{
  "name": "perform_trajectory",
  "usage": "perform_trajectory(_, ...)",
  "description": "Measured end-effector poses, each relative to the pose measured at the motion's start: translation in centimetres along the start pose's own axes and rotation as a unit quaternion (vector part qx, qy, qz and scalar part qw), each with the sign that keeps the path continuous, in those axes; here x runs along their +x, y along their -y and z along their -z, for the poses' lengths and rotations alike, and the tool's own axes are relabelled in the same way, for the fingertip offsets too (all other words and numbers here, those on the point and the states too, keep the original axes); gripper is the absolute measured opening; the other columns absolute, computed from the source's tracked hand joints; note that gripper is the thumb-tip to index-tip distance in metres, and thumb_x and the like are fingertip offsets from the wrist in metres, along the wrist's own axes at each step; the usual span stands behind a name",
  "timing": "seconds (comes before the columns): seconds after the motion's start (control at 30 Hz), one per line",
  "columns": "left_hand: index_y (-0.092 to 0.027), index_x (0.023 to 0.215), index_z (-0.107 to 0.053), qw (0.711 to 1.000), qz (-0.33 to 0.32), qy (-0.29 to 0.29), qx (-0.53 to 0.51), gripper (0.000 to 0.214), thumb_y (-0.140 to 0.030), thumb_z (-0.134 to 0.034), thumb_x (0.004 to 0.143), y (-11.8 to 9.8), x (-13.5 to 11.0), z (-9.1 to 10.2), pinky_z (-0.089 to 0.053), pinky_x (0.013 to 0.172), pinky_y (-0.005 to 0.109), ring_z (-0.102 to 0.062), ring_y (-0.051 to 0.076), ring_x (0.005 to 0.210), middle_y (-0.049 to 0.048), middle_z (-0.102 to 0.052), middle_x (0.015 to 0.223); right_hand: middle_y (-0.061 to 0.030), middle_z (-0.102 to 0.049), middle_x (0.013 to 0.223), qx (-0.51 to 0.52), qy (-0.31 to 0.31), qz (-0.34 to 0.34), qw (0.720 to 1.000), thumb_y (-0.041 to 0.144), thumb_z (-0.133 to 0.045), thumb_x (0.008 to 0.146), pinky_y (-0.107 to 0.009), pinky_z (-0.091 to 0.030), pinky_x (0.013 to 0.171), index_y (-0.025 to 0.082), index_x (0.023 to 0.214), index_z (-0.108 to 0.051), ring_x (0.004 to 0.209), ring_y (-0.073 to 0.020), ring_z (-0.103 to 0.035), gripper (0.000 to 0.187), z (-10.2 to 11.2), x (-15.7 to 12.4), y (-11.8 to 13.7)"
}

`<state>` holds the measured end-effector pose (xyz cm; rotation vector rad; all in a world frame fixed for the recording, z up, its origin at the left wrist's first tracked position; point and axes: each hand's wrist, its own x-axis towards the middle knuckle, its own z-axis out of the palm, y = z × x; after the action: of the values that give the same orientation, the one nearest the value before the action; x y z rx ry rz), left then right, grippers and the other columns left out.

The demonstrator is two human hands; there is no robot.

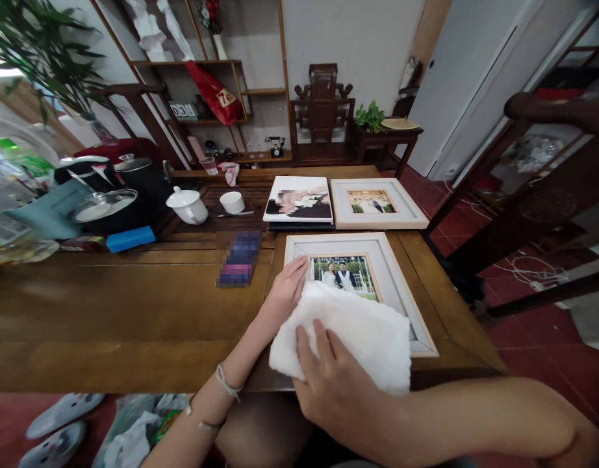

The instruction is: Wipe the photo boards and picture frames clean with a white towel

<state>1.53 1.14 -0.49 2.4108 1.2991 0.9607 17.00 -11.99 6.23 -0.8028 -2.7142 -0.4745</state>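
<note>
A white-framed photo (372,250) lies flat on the wooden table (124,305) in front of me. My left hand (284,289) rests on the frame's left edge, fingers stretched flat. A folded white fluffy cloth (358,331) covers the frame's lower part. My right hand (329,383) presses on the cloth's near left corner, fingers laid over it.
Farther back lie a second white-framed photo (377,203) and a photo print (299,198) on a dark book. A blurred dark object (238,258), a white teapot (188,205), a cup (232,201), pots (109,205) and a blue sponge (130,238) sit on the left. Dark wooden chair arms (548,195) stand at right.
</note>
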Motion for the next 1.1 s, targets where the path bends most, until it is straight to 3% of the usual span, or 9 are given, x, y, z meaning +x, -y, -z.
perform_trajectory(0.17,-0.013,0.134,-0.054,0.999,0.032,0.007,0.0,0.042,-0.02,-0.035,0.098,-1.3,-0.1,0.6,-0.036,0.115,0.046,-0.045,0.024,0.135,0.0149,-0.053,0.142,-0.0218,-0.065,0.12,-0.003,0.06,-0.033,0.998,0.019,-0.058,0.084,-0.048,-0.055,0.076,0.013,0.092,-0.075,0.1,-0.0374,-0.066,0.019,0.2,-1.3,-1.7)
perform_trajectory(0.37,-0.013,0.135,-0.053,0.999,0.042,0.011,0.001,0.041,-0.021,-0.038,0.097,-2.0,-0.2,0.8,-0.035,0.115,0.048,-0.044,0.025,0.136,0.0146,-0.052,0.143,-0.0134,-0.07,0.112,0.035,0.193,-0.1,0.975,0.007,-0.063,0.07,-0.044,-0.056,0.074,0.022,0.083,-0.077,0.097,-0.0338,-0.066,0.023,3.6,-5.0,-8.0)
perform_trajectory(0.43,-0.013,0.135,-0.053,0.999,0.044,0.011,0.001,0.041,-0.021,-0.038,0.098,-2.0,-0.2,0.8,-0.035,0.115,0.048,-0.044,0.025,0.136,0.0145,-0.052,0.143,-0.0106,-0.071,0.111,0.035,0.206,-0.122,0.97,0.001,-0.058,0.066,-0.043,-0.055,0.077,0.022,0.077,-0.076,0.098,-0.0322,-0.065,0.03,4.2,-5.8,-10.1)
perform_trajectory(0.5,-0.011,0.135,-0.053,0.999,0.046,0.011,0.003,0.042,-0.021,-0.037,0.098,-1.9,-0.3,0.7,-0.034,0.115,0.047,-0.043,0.025,0.137,0.0155,-0.051,0.143,-0.0101,-0.069,0.117,0.019,0.2,-0.137,0.97,-0.002,-0.054,0.065,-0.045,-0.055,0.081,0.021,0.083,-0.076,0.103,-0.033,-0.063,0.037,3.8,-5.8,-11.5)
perform_trajectory(0.63,-0.01,0.135,-0.053,0.999,0.039,0.007,0.001,0.042,-0.019,-0.035,0.098,-1.8,-0.3,0.6,-0.035,0.115,0.047,-0.043,0.025,0.137,0.0168,-0.051,0.143,-0.0159,-0.057,0.134,0.0,0.179,-0.136,0.974,0.0,-0.054,0.07,-0.049,-0.052,0.089,0.016,0.105,-0.073,0.121,-0.0388,-0.053,0.043,1.3,-4.3,-11.1)
perform_trajectory(0.8,-0.013,0.136,-0.052,1.0,0.026,0.006,0.001,0.043,-0.016,-0.033,0.097,-1.5,-0.3,0.7,-0.037,0.114,0.049,-0.044,0.025,0.136,0.0157,-0.053,0.142,-0.0143,-0.045,0.146,0.125,0.158,-0.03,0.979,0.012,-0.064,0.074,-0.051,-0.039,0.107,0.017,0.1,-0.073,0.135,-0.0381,-0.038,0.028,-0.2,-3.4,-7.9)
perform_trajectory(0.97,-0.013,0.137,-0.051,1.0,0.02,0.007,-0.003,0.043,-0.016,-0.033,0.098,-1.7,-0.4,0.9,-0.036,0.114,0.049,-0.043,0.025,0.137,0.0158,-0.05,0.144,-0.0069,-0.047,0.147,0.202,0.185,-0.014,0.962,0.008,-0.061,0.073,-0.047,-0.04,0.107,0.02,0.099,-0.071,0.137,-0.0328,-0.038,0.03,2.3,-5.6,-8.5)
perform_trajectory(1.1,-0.013,0.138,-0.05,1.0,0.026,0.013,-0.003,0.044,-0.014,-0.033,0.097,-1.9,-0.5,0.9,-0.035,0.115,0.048,-0.041,0.025,0.138,0.016,-0.048,0.145,-0.0001,-0.064,0.128,0.248,0.205,-0.054,0.945,0.001,-0.049,0.072,-0.036,-0.051,0.092,0.03,0.098,-0.072,0.116,-0.0236,-0.06,0.045,5.6,-6.6,-12.7)
